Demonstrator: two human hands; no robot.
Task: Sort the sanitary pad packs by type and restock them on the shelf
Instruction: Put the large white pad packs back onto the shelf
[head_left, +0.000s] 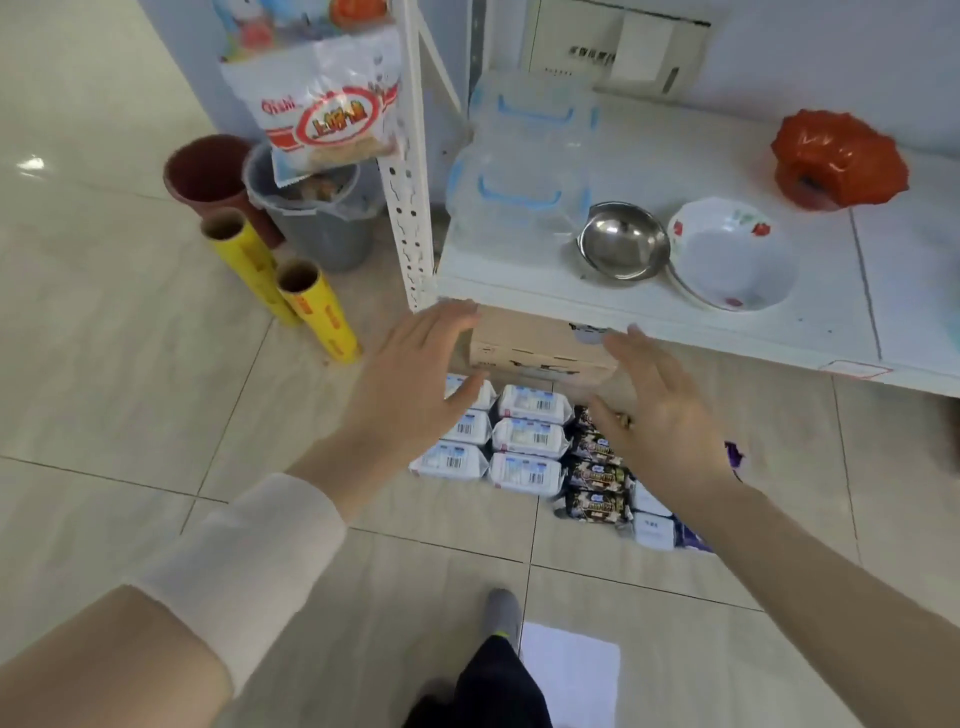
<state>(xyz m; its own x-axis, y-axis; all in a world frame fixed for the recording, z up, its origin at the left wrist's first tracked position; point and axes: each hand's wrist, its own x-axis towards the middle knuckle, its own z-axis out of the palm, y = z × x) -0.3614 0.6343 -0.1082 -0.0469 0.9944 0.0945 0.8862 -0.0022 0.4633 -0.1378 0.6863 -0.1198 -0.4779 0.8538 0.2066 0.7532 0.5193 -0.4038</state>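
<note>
Sanitary pad packs lie in rows on the tiled floor below a white shelf (649, 317). White-and-blue packs (527, 439) form two columns at the left. To their right runs a column of black packs (597, 475), and beyond it white and purple packs (655, 530) are partly hidden by my right forearm. A cardboard box (540, 348) sits under the shelf behind the packs. My left hand (410, 384) hovers above the left column, fingers spread, holding nothing. At the same height my right hand (654, 410) floats over the black packs, also empty.
On the shelf stand clear plastic containers (519, 171), a steel bowl (623, 241), a white flowered bowl (732, 254) and an orange bag (836, 161). Left of the shelf post are two yellow rolls (317, 312), a grey bin (317, 218) and a brown pot (208, 171). A snack bag (327, 114) hangs above.
</note>
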